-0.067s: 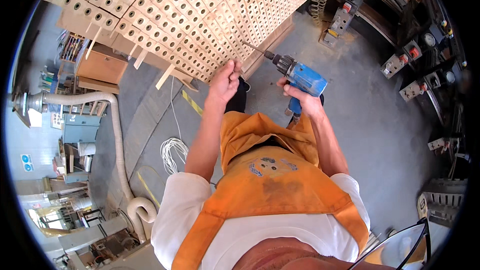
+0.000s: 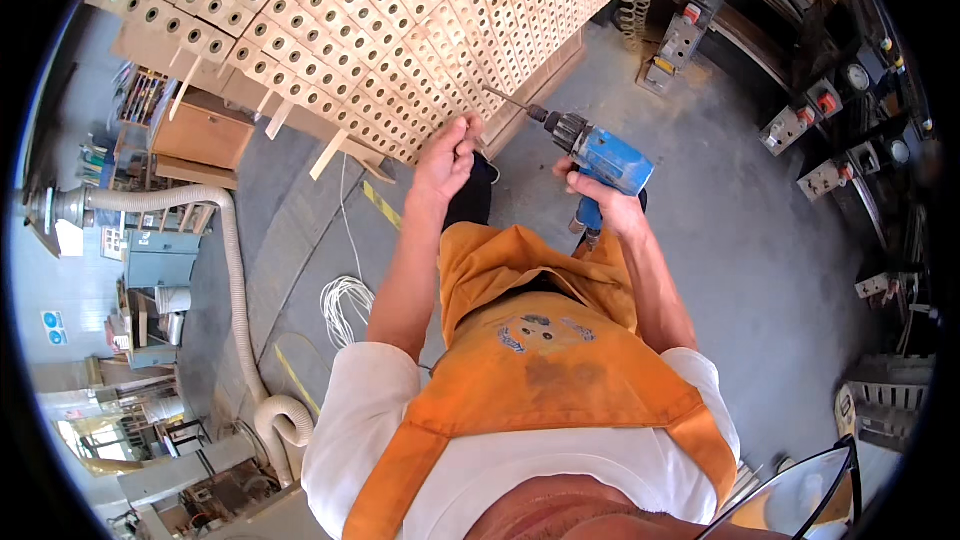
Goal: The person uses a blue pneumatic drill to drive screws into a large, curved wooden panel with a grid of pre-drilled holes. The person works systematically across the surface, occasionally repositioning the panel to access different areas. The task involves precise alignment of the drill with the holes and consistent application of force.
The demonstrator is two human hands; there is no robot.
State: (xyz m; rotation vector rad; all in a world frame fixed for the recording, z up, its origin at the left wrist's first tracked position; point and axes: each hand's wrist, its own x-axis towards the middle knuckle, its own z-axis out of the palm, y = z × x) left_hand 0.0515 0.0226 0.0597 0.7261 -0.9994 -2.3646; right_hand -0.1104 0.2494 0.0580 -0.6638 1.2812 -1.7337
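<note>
My right hand (image 2: 610,198) is wrapped round the grip of a blue power drill (image 2: 617,158). From its dark chuck a long thin bit (image 2: 508,97) points up and left, its tip at the near right part of a large stack of pale wooden blocks (image 2: 400,30). Rows of round holes with dark rims cover the stack's face. Beside the stack's lower edge is my left hand (image 2: 449,157), fingers curled together and thumb side toward the blocks. Whatever those fingers may pinch is too small or hidden to make out.
Thin wooden strips (image 2: 330,154) jut from under the stack on the left. A coiled white cable (image 2: 346,308) lies on the grey floor near a ribbed hose (image 2: 236,270). Machines with control boxes (image 2: 680,35) line the right side. An orange apron (image 2: 560,370) covers my front.
Almost nothing differs. My left hand has shifted very slightly to the left and up; the drill stays practically in place.
</note>
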